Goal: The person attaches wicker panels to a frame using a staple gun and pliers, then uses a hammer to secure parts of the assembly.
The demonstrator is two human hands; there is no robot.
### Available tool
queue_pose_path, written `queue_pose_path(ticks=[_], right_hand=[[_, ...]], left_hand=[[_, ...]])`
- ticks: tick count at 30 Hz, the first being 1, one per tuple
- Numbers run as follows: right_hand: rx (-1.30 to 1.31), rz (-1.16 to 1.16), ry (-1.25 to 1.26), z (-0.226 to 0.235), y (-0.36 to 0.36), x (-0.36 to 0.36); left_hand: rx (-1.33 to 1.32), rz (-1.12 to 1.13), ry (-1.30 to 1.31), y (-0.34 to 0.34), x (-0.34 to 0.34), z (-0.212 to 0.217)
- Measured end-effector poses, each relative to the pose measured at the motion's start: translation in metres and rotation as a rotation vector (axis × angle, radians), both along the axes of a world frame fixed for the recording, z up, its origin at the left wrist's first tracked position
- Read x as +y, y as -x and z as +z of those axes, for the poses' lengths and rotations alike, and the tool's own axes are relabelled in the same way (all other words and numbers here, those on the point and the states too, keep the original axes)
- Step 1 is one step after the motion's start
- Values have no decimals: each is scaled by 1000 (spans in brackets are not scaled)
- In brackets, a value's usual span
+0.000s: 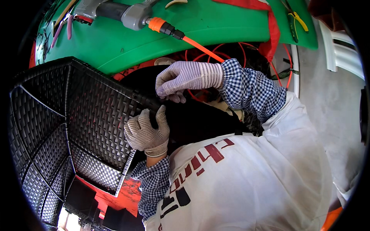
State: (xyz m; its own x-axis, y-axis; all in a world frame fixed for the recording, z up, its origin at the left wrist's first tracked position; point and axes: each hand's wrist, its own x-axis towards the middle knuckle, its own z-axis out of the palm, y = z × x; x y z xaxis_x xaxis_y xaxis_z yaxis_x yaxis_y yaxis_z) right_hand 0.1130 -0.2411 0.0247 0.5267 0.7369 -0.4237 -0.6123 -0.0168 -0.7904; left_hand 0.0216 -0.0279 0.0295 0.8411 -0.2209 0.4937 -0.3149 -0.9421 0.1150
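Note:
A large black woven rattan-style frame [73,115] with several open compartments stands in front of me at the left. My left hand [148,131], in a striped knit glove, grips the frame's near right edge. My right hand [185,79], gloved the same way, rests on top of the frame's upper right corner, fingers curled over it. Both sleeves are blue-and-white checked, and a white apron covers my front.
A green table [216,27] lies beyond, with a grey air tool [127,13] and its orange hose [200,48] on it. Yellow-handled pliers [296,19] and a red cloth [269,23] lie at its right. A white plastic chair [339,46] stands far right on grey floor.

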Motion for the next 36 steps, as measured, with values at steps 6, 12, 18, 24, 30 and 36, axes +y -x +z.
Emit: queue_pose_path(ticks=[6,12,18,24,30,36], right_hand=[[9,16,61,5,-4,0],[80,5,-139,3,2,2],[27,6,-145,-2,8,7],[63,-48,-140,-4,6,6],[-31,-90,-79,-1,4,12],[-159,-106,-29,9,6,17]], left_hand=[[-24,-7,-8,0,1,-1],[-12,0,-12,1,3,-2],[-6,-16,0,1,5,-2],[-20,-10,4,1,3,1],[-17,-19,8,0,2,1],[-3,-15,22,1,5,0]])
